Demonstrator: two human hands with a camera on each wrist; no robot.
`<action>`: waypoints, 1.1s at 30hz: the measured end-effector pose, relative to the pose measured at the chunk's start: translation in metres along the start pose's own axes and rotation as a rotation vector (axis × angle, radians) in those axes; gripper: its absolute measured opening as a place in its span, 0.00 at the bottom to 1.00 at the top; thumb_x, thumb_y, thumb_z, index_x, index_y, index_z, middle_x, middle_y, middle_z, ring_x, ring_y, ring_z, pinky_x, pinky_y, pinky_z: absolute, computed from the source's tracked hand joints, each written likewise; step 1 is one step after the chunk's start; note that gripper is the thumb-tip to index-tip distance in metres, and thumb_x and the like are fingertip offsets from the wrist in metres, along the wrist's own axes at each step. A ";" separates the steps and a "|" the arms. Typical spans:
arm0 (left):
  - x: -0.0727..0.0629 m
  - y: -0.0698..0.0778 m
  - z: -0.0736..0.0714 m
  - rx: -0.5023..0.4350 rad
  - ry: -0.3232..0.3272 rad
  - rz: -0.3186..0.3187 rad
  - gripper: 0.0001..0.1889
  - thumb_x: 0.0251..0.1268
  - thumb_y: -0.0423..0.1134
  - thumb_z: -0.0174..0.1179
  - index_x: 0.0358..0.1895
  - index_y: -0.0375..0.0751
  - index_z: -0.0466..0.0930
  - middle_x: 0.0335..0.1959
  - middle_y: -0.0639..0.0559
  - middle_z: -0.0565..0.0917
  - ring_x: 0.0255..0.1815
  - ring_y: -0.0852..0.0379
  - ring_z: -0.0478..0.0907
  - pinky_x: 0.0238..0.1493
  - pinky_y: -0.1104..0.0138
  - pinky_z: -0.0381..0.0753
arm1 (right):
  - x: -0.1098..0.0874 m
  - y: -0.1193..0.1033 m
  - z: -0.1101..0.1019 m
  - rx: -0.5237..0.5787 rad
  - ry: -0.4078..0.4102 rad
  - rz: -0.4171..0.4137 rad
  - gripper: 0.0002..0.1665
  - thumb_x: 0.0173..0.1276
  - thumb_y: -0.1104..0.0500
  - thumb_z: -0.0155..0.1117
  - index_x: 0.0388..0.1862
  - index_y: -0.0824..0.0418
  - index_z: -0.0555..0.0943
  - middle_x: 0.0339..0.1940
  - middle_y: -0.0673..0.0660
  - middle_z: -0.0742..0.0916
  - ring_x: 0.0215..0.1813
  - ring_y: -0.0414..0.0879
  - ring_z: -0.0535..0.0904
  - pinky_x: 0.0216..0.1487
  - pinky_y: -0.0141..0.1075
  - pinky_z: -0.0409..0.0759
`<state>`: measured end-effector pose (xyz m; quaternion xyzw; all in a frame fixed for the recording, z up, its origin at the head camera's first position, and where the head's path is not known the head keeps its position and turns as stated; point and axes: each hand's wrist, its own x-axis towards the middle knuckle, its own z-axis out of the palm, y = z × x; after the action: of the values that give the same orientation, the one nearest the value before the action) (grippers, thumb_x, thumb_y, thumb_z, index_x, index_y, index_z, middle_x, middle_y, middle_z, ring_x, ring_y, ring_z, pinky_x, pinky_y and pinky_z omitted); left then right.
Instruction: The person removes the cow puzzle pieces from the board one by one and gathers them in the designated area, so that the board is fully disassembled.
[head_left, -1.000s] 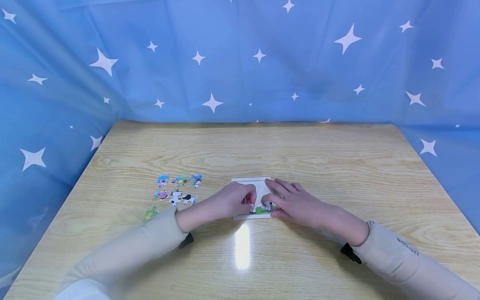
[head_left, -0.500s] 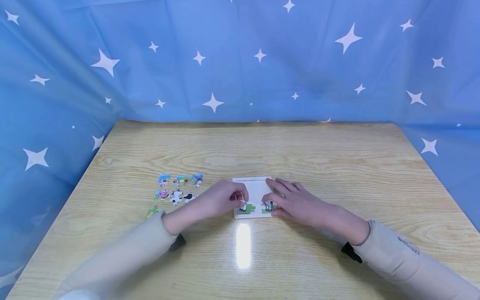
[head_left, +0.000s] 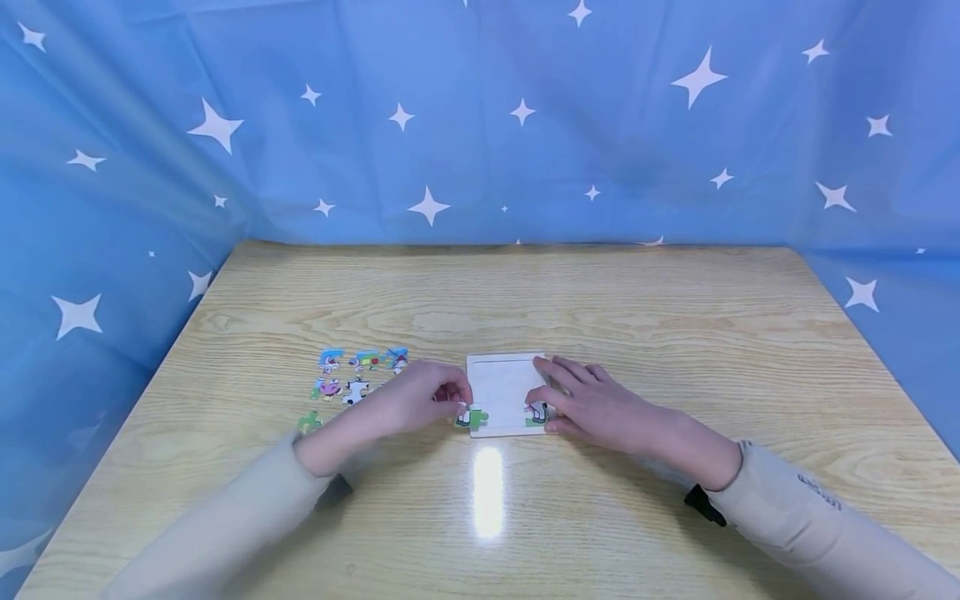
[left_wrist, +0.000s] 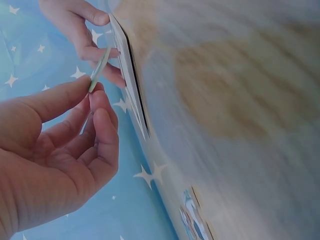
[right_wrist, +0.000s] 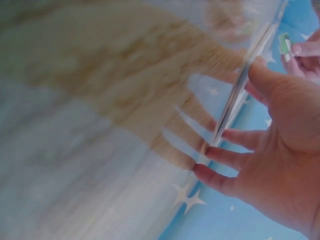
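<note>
My left hand (head_left: pixel 412 397) pinches a green jigsaw puzzle piece (head_left: pixel 478 418) between thumb and fingertips. The piece overlaps the lower left edge of a white puzzle tray (head_left: pixel 504 379) in the head view; in the left wrist view the piece (left_wrist: pixel 101 67) is tilted, apart from the tray's surface. My right hand (head_left: pixel 600 408) rests with spread fingers at the tray's right edge. Under its fingers, a green and white puzzle piece (head_left: pixel 537 412) lies in the tray's lower right corner, partly covered.
Left of the tray, several loose pieces lie in rows on the wooden table (head_left: pixel 637 300), among them a blue piece (head_left: pixel 330 360), a pink one (head_left: pixel 327 388) and a green one (head_left: pixel 308 422). My left forearm hides part of this group. A blue starred curtain (head_left: pixel 480 125) hangs behind.
My left hand has moved left across the tray with the green puzzle piece, from beside the corner piece to the tray's left edge. My right hand has stayed in place.
</note>
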<state>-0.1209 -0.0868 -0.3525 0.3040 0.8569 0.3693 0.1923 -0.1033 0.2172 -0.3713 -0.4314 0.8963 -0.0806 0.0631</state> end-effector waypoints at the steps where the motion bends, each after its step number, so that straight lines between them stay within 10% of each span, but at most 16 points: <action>1: -0.002 -0.001 -0.001 -0.004 -0.001 0.002 0.03 0.66 0.27 0.65 0.37 0.38 0.83 0.28 0.57 0.79 0.30 0.63 0.73 0.35 0.70 0.76 | 0.000 0.000 0.000 0.002 -0.002 0.001 0.20 0.78 0.54 0.61 0.65 0.50 0.70 0.77 0.71 0.66 0.75 0.70 0.62 0.62 0.67 0.69; 33: -0.054 -0.037 -0.045 0.015 -0.030 -0.042 0.06 0.66 0.27 0.65 0.37 0.43 0.84 0.27 0.58 0.80 0.27 0.60 0.71 0.31 0.69 0.73 | -0.001 -0.001 -0.001 0.017 -0.010 0.004 0.20 0.79 0.54 0.60 0.65 0.50 0.70 0.78 0.71 0.65 0.76 0.70 0.61 0.63 0.67 0.68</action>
<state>-0.1193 -0.1660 -0.3455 0.2928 0.8629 0.3541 0.2104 -0.1021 0.2178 -0.3703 -0.4295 0.8961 -0.0859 0.0716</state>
